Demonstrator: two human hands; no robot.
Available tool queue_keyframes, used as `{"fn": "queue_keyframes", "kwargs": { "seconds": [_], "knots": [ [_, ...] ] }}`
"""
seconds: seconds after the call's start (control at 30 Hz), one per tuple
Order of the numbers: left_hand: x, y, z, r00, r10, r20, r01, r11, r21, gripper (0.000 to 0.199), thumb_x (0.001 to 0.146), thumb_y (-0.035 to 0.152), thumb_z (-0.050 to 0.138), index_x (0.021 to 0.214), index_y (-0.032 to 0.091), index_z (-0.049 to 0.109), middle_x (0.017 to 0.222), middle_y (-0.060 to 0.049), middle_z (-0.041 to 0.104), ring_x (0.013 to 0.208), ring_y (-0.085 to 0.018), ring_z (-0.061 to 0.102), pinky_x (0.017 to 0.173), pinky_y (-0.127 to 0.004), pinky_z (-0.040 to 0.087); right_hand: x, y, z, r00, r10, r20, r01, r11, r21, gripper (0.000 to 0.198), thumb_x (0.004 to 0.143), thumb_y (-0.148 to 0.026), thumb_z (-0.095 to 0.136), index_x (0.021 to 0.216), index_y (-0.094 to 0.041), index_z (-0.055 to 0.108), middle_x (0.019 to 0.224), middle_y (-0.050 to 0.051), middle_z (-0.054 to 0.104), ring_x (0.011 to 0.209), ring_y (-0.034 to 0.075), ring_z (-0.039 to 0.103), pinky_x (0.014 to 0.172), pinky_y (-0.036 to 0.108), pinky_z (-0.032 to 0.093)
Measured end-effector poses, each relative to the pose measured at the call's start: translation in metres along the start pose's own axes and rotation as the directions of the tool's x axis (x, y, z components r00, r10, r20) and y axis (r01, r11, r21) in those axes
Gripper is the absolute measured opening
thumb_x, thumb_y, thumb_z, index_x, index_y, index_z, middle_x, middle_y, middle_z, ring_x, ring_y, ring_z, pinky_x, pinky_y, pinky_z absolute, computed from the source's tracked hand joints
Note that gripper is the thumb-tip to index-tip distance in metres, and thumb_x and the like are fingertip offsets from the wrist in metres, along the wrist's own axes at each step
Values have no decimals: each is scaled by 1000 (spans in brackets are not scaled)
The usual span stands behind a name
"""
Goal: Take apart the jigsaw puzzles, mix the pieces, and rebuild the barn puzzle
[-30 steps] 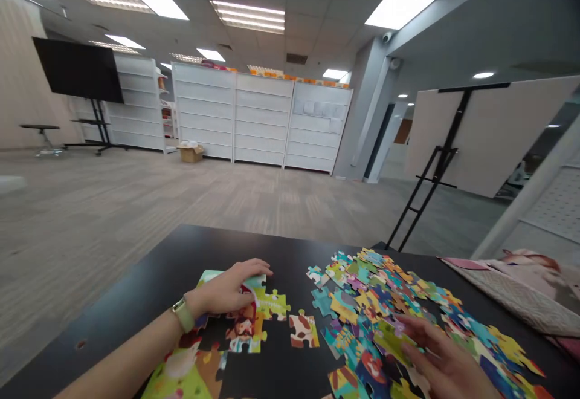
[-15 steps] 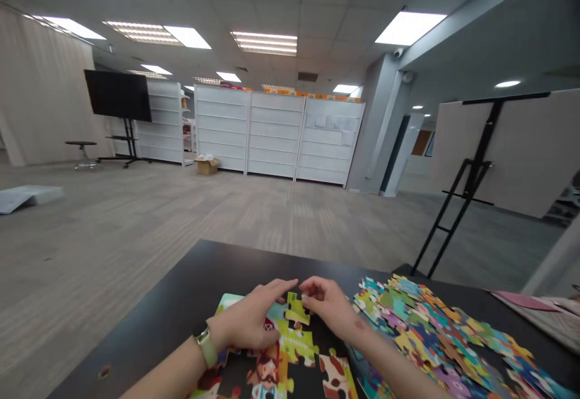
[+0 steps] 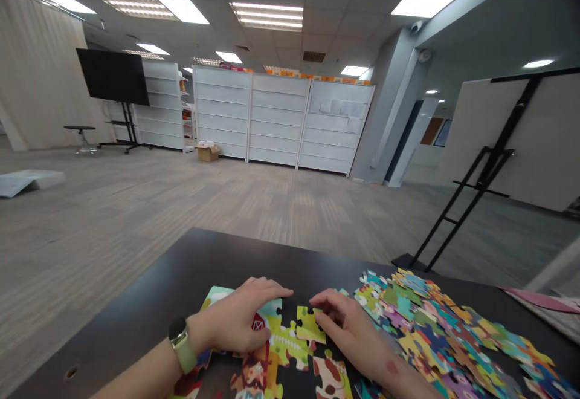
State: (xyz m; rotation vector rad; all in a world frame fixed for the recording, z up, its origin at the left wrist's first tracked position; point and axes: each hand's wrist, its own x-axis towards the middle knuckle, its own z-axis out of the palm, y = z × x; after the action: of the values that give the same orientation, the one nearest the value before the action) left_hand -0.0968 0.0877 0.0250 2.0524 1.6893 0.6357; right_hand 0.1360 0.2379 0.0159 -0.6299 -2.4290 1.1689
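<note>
Nearest me, at the bottom edge: a brown-and-white patched piece point(image 3: 330, 376), just right of a red-and-orange piece point(image 3: 254, 370), lying flat, partly cut off by the frame. Then my left hand point(image 3: 242, 314), palm down, fingers stretched forward, thumb apart, laid over the barn piece point(image 3: 274, 309) and its neighbours. Looks like I'm bracing that section so it doesn't slide on the smooth table point(image 3: 149, 302). Not pinching anything there that I can see.

My right hand point(image 3: 347, 329) is curled, thumb and index at the right edge of a green piece point(image 3: 309, 327). Pinched or only touched, can't tell. Gripping by the edge probably leaves its left side free, towards the fence piece point(image 3: 286, 342). Those two are right beside each other; can't tell if interlocked.

Loose pile point(image 3: 430, 344) heaped right of my forearm, apart from the joined part, likely so it's in reach without crowding it. Pink-edged fabric item point(image 3: 539, 300) beyond that, at the far right.

Past the table: board on a black stand point(image 3: 493, 163), cardboard box point(image 3: 208, 153) on the floor, white shelving point(image 3: 278, 124), dark screen point(image 3: 113, 77) on wheels.
</note>
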Motion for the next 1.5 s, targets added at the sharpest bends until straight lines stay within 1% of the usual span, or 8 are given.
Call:
{"fn": "queue_keyframes", "kwargs": {
  "seconds": [0.17,0.6,0.77,0.93,1.07,1.17,1.33,1.5],
  "knots": [
    [2,6,-5,1000,4,9,-4,1000,-3,77,73,14,62,146,31,46,146,-2,53,136,-29,46,122,-48,29,-9,-5,-2,979,-186,84,195,973,-127,20,86,-13,57,101,-22,66,106,4,66,83,15,62,76,28,48],
    [-3,1,-18,995,-29,92,32,999,-25,63,81,23,76,138,36,56,150,-2,51,141,-28,43,121,-45,31,-24,-9,-7,989,-124,77,137,971,-198,25,85,-5,53,88,-21,72,95,3,69,87,16,66,82,27,48],
    [-4,-4,-17,997,-44,56,47,997,-62,59,78,24,81,133,32,60,145,-5,55,136,-27,48,118,-42,34,-30,-8,-5,969,-227,101,242,955,-174,33,90,-3,44,97,-20,72,108,6,67,99,16,65,89,26,49],
    [-2,9,-13,998,-22,55,23,1000,-17,65,74,11,78,133,34,59,145,-3,54,137,-27,46,120,-44,32,-36,-4,-3,961,-243,130,271,918,-288,41,78,5,48,97,-21,73,107,5,68,102,17,62,91,27,47],
    [10,41,2,973,69,222,-95,990,108,64,85,28,78,142,41,51,156,-3,46,142,-33,40,119,-51,32,-36,-11,-8,960,-205,188,256,915,-311,40,75,3,51,96,-22,74,112,5,67,104,18,61,93,27,46],
    [18,55,14,945,90,315,-152,972,177,54,95,23,67,143,42,51,157,-2,47,139,-32,46,116,-50,36,-38,-27,-21,979,-111,169,159,939,-305,35,77,-5,57,106,-20,71,120,7,64,112,20,59,98,29,45],
    [15,58,11,946,118,303,-186,961,205,52,95,23,67,142,41,52,155,-2,49,137,-28,50,116,-45,38,-52,-34,-37,983,91,162,-23,926,-377,63,68,-36,79,127,-21,64,136,12,59,131,35,47,113,49,35],
    [12,63,8,951,134,278,-229,910,345,48,97,31,65,141,46,52,148,-3,57,131,-30,57,109,-44,48,-65,-14,-70,968,150,201,-71,934,-351,80,64,-44,81,137,-23,58,154,13,47,147,38,32,119,50,29]
  ]
}}
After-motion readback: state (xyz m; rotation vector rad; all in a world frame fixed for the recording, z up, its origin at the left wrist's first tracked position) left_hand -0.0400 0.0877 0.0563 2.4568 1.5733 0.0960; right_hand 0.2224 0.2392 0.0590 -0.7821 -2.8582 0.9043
